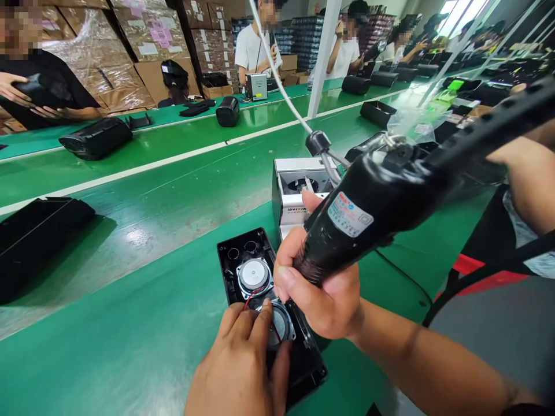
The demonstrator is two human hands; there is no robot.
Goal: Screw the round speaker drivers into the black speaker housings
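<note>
A black speaker housing point(299, 375) lies with its inside facing up on the green bench, with two round speaker drivers in it. The upper driver point(254, 274) shows fully, with a red wire beside it. My left hand point(240, 361) is closed over the lower driver point(281, 323), fingertips near the wires and thumb on its near side; it covers part of that driver. My right hand point(323, 289) is wrapped around the grip of a black electric screwdriver point(359, 208), held tilted above the housing. The screwdriver's tip is hidden behind my right hand.
A screw feeder point(299, 167) stands just beyond the housing. Black speaker cases point(43, 242) sit on the green conveyor point(182, 167) at left and farther along. A grey cable point(286, 92) hangs near a white post point(323, 63). Several co-workers stand across the line; another person's arm is at right.
</note>
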